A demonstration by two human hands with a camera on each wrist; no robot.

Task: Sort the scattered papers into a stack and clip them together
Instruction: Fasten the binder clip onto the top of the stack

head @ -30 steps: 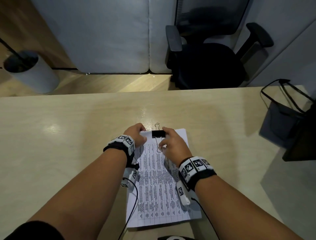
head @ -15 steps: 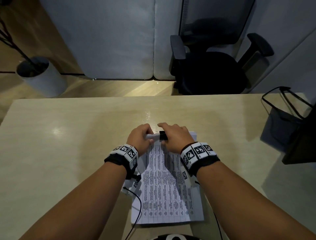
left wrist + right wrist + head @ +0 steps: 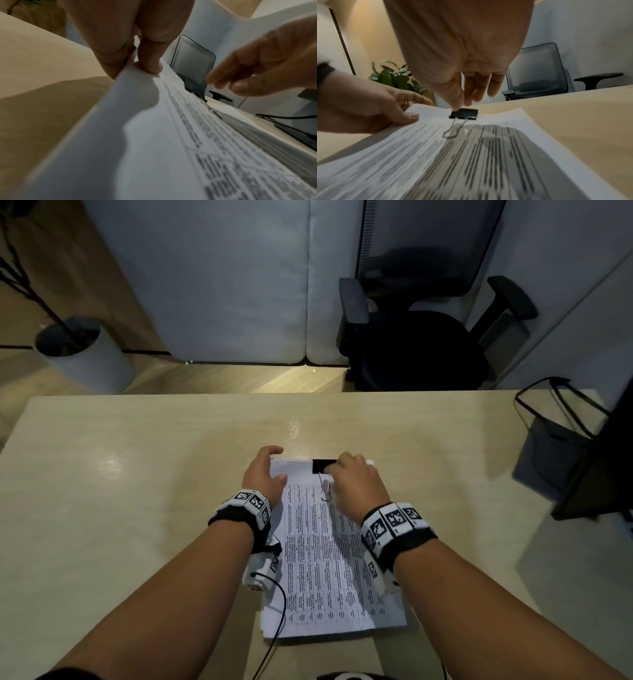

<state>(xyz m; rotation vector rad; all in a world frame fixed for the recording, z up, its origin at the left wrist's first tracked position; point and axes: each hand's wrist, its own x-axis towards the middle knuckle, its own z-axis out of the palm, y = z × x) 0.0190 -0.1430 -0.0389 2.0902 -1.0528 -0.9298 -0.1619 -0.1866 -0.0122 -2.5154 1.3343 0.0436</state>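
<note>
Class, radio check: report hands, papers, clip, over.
Left hand pinches stack corner. Right hand fingertip on clip, hand open. Clip on the stack's top edge, handle flat. Nothing in the way.

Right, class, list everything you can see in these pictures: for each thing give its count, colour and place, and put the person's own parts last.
paper stack: one, white with printed tables, on the table before the person
binder clip: one, black with silver wire handles, on the stack's far edge, one handle folded flat on the page
table: one, light wood
office chair: one, black, beyond the table
planter: one, white, on the floor at far left
bag: one, grey with black handles, at the table's right end
wrist bands: two, black and white markers, one per wrist
left hand: pinches the stack's far left corner
right hand: fingertips at the clip; grip unclear
</note>
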